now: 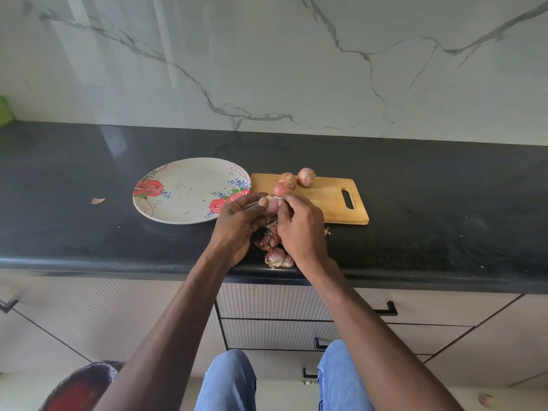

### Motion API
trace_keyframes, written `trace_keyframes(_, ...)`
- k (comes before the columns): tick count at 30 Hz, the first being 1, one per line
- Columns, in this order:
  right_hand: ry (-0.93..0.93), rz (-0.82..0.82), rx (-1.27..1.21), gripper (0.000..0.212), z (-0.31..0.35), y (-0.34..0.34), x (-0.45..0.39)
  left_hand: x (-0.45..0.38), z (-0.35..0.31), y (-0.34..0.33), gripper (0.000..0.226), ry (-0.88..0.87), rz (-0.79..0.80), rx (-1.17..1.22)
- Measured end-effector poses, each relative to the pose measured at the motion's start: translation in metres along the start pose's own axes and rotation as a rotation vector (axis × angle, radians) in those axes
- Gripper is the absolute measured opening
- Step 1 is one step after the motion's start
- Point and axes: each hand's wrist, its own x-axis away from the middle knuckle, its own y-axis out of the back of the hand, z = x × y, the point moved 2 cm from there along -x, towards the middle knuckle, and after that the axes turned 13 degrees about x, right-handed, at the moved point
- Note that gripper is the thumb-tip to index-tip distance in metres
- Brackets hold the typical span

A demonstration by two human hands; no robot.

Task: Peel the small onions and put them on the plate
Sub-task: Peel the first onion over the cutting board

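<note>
Both of my hands, left hand (237, 223) and right hand (299, 223), grip one half-peeled onion (271, 206) above the counter (415, 232), between plate (178, 176) and cutting board (326, 200).

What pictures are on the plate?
Red roses with small blue sprigs on the white plate, seen in the head view.
</note>
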Motion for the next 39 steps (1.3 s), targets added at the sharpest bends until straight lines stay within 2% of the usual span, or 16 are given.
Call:
trace_keyframes(6,-0.063,-0.036,-0.014,0.004,-0.001,0.003,0.000,0.004,-0.002,-0.004,0.013,0.037,0.052,0.012)
trace_keyframes(12,-0.096,-0.004,-0.031,0.009,0.000,0.005,0.000,0.009,-0.005,-0.009,0.016,0.041,0.068,0.007)
trace_keyframes(18,-0.136,-0.013,-0.023,0.013,0.002,0.007,-0.001,0.009,-0.003,-0.006,0.016,-0.004,0.002,0.005)
trace_keyframes(24,-0.203,0.019,-0.033,0.016,-0.006,0.005,-0.001,0.006,-0.002,-0.005,0.017,0.028,0.018,-0.038)
trace_keyframes(27,-0.291,0.034,-0.089,0.016,-0.010,0.007,-0.002,0.006,-0.002,-0.008,0.031,0.040,0.036,-0.012)
trace_keyframes(29,-0.316,0.009,-0.114,0.016,-0.011,0.009,-0.002,0.005,-0.002,-0.006,0.032,0.031,0.004,0.031)
trace_keyframes(32,-0.282,-0.043,-0.084,0.021,-0.012,0.011,0.000,0.004,-0.002,-0.003,0.019,0.004,-0.038,0.080)
trace_keyframes(34,-0.243,-0.050,-0.013,0.023,-0.011,0.009,0.003,0.003,-0.002,-0.002,0.019,-0.014,-0.052,0.065)
trace_keyframes(39,-0.116,0.062,0.248,0.017,-0.008,0.000,0.003,0.003,-0.001,-0.001,0.019,-0.026,-0.073,0.062)
